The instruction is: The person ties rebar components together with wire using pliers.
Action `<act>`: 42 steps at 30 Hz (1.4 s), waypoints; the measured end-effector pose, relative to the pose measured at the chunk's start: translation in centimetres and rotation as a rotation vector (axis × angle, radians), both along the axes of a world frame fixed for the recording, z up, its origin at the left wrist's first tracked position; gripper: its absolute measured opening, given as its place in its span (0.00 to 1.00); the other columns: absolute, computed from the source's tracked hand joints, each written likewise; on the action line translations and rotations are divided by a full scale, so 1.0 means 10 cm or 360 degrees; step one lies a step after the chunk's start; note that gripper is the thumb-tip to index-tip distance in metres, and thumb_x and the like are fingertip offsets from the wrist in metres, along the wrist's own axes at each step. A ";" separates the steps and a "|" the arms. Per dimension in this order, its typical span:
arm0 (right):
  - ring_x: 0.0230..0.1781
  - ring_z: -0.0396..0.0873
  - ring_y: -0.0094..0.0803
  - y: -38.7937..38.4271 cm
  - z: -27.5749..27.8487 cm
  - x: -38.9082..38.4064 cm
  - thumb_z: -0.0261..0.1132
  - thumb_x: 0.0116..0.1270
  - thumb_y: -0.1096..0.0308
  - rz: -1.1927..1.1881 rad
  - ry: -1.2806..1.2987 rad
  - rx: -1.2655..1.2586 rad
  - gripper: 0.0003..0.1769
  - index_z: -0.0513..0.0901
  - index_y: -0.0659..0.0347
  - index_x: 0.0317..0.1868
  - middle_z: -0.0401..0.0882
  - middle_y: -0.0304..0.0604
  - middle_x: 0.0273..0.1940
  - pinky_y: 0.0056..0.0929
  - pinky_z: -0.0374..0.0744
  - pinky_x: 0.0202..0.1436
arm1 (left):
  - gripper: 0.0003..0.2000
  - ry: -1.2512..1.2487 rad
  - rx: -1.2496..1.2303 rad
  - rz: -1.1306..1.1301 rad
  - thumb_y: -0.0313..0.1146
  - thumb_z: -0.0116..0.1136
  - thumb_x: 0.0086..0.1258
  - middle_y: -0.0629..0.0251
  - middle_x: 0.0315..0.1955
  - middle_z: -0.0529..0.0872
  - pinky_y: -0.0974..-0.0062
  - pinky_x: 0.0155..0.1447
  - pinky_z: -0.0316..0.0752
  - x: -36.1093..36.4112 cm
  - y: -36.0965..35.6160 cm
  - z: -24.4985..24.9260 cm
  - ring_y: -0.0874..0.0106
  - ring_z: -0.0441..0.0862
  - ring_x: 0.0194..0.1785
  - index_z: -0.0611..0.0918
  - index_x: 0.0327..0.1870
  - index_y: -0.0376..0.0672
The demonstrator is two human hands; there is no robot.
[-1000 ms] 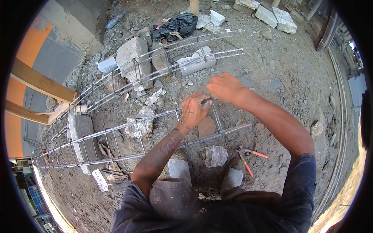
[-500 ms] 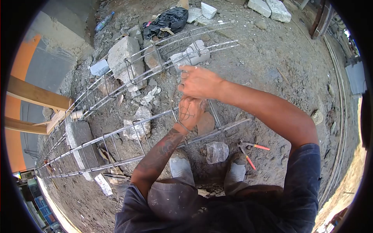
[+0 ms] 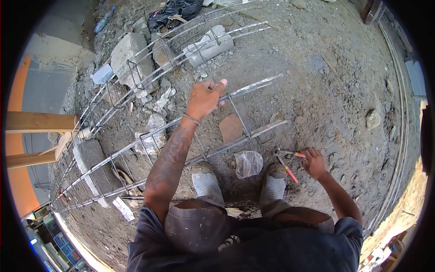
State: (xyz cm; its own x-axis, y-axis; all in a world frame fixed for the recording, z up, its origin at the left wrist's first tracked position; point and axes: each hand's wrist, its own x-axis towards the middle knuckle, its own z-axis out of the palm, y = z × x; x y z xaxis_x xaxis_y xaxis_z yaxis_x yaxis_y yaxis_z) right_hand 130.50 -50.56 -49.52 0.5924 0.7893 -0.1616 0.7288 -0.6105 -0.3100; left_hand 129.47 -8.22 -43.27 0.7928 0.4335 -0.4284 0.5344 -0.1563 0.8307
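Note:
My left hand (image 3: 206, 97) is closed around part of the steel rebar cage (image 3: 256, 86), near a stirrup on its upper bar. A bracelet is on that wrist. Down at the right, my right hand (image 3: 314, 163) has its fingers bent over one red handle of the pincers (image 3: 286, 167), which lie on the dirt with handles spread. A clear plastic bag (image 3: 248, 164) rests between my feet, left of the pincers. Beyond the left hand lies a flat reddish stone (image 3: 231, 128), seen through the cage.
A concrete block (image 3: 94, 167) sits under the cage at the left. Farther off are a large rock (image 3: 131, 59), a white cylinder (image 3: 209, 46) and a black bag (image 3: 174, 12). Wooden boards (image 3: 41, 122) stand at the far left.
My right hand has left my left hand and moved down right to the pincers. My left hand has shifted slightly up and left. The camera view has shifted, so the cage appears higher.

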 end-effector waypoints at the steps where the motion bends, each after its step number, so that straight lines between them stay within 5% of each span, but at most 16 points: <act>1: 0.44 0.71 0.44 -0.05 -0.09 -0.11 0.61 0.55 0.68 -0.0031 -0.0038 0.0001 0.15 0.72 0.61 0.43 0.72 0.49 0.40 0.41 0.69 0.49 | 0.20 0.0022 0.0010 -0.0024 0.45 0.56 0.64 0.60 0.20 0.82 0.80 0.25 0.72 0.00 -0.02 0.02 0.75 0.82 0.23 0.78 0.23 0.33; 9: 0.37 0.70 0.42 -0.09 -0.37 -0.19 0.59 0.52 0.68 -0.0142 -0.0048 -0.0067 0.09 0.71 0.60 0.33 0.70 0.47 0.32 0.39 0.69 0.42 | 0.16 0.0061 -0.0259 0.0113 0.42 0.52 0.67 0.57 0.28 0.82 0.81 0.27 0.74 -0.03 0.03 0.05 0.71 0.83 0.29 0.75 0.32 0.35; 15: 0.30 0.69 0.43 -0.04 -0.41 -0.65 0.66 0.50 0.66 -0.0621 0.0511 0.0272 0.11 0.74 0.64 0.26 0.69 0.47 0.28 0.38 0.70 0.32 | 0.13 0.0021 -0.0420 0.0197 0.39 0.50 0.68 0.56 0.30 0.82 0.79 0.30 0.74 -0.03 0.04 0.12 0.68 0.83 0.32 0.75 0.32 0.35; 18: 0.28 0.70 0.36 0.36 -0.16 -0.61 0.70 0.49 0.67 -0.1074 0.0735 0.0690 0.13 0.77 0.66 0.30 0.70 0.44 0.26 0.32 0.71 0.33 | 0.12 -0.0018 -0.0503 0.0178 0.37 0.49 0.69 0.56 0.31 0.82 0.79 0.31 0.74 -0.08 0.06 0.12 0.68 0.83 0.33 0.74 0.32 0.36; 21: 0.27 0.72 0.28 0.58 -0.08 -0.37 0.71 0.50 0.67 -0.1324 0.0865 0.0704 0.16 0.79 0.67 0.36 0.73 0.41 0.25 0.29 0.72 0.33 | 0.10 0.0016 -0.0562 0.0198 0.35 0.47 0.69 0.56 0.31 0.83 0.78 0.32 0.74 -0.07 0.05 0.10 0.68 0.83 0.33 0.74 0.32 0.36; 26: 0.23 0.75 0.21 1.00 0.70 0.26 0.60 0.62 0.73 -0.1305 0.1440 0.0706 0.07 0.76 0.70 0.33 0.79 0.45 0.27 0.20 0.73 0.31 | 0.11 0.0053 -0.0528 0.0237 0.35 0.47 0.69 0.56 0.31 0.83 0.79 0.40 0.74 -0.10 0.04 0.01 0.69 0.83 0.36 0.75 0.34 0.35; 28: 0.18 0.70 0.18 1.24 1.18 0.38 0.63 0.60 0.71 -0.1221 0.1492 0.0574 0.09 0.76 0.68 0.37 0.72 0.34 0.19 0.17 0.67 0.22 | 0.11 0.0120 -0.0349 0.0138 0.36 0.48 0.68 0.57 0.31 0.84 0.77 0.44 0.73 -0.09 0.04 0.02 0.71 0.82 0.37 0.75 0.35 0.35; 31: 0.22 0.73 0.20 1.62 1.76 0.43 0.60 0.63 0.66 -0.0973 0.1745 0.0283 0.11 0.74 0.68 0.38 0.71 0.34 0.18 0.20 0.70 0.25 | 0.16 0.0128 -0.0146 0.0302 0.41 0.51 0.61 0.52 0.28 0.85 0.69 0.42 0.76 -0.12 0.02 -0.36 0.63 0.83 0.34 0.79 0.29 0.32; 33: 0.33 0.78 0.29 1.78 1.91 0.33 0.54 0.66 0.57 -0.1061 0.2103 0.0162 0.18 0.72 0.67 0.42 0.75 0.41 0.30 0.28 0.76 0.42 | 0.16 0.0397 -0.0102 0.0227 0.41 0.51 0.60 0.52 0.29 0.85 0.67 0.44 0.75 -0.07 -0.04 0.05 0.60 0.82 0.35 0.80 0.27 0.33; 36: 0.36 0.77 0.30 2.09 2.10 0.24 0.52 0.67 0.52 -0.1434 0.2565 -0.0060 0.22 0.73 0.66 0.41 0.76 0.43 0.33 0.31 0.75 0.45 | 0.16 0.0497 -0.0045 0.0197 0.42 0.50 0.58 0.50 0.29 0.84 0.65 0.46 0.74 -0.09 -0.06 -0.16 0.55 0.81 0.37 0.82 0.22 0.37; 42: 0.43 0.77 0.38 2.54 2.10 0.22 0.51 0.67 0.53 -0.1746 0.2599 -0.0404 0.22 0.73 0.66 0.43 0.75 0.47 0.40 0.38 0.74 0.50 | 0.13 0.0330 0.0101 0.0437 0.40 0.48 0.58 0.52 0.29 0.83 0.58 0.45 0.71 -0.15 -0.25 0.09 0.53 0.79 0.37 0.81 0.25 0.40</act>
State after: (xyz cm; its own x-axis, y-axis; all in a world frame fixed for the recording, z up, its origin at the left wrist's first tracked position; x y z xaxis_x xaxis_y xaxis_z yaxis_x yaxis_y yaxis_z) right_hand 132.69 -25.17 -28.51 -0.0782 0.1295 -0.9885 -0.7594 -0.6502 -0.0251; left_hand 127.93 -10.75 -42.40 0.5419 0.6496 -0.5332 0.7198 -0.0313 0.6934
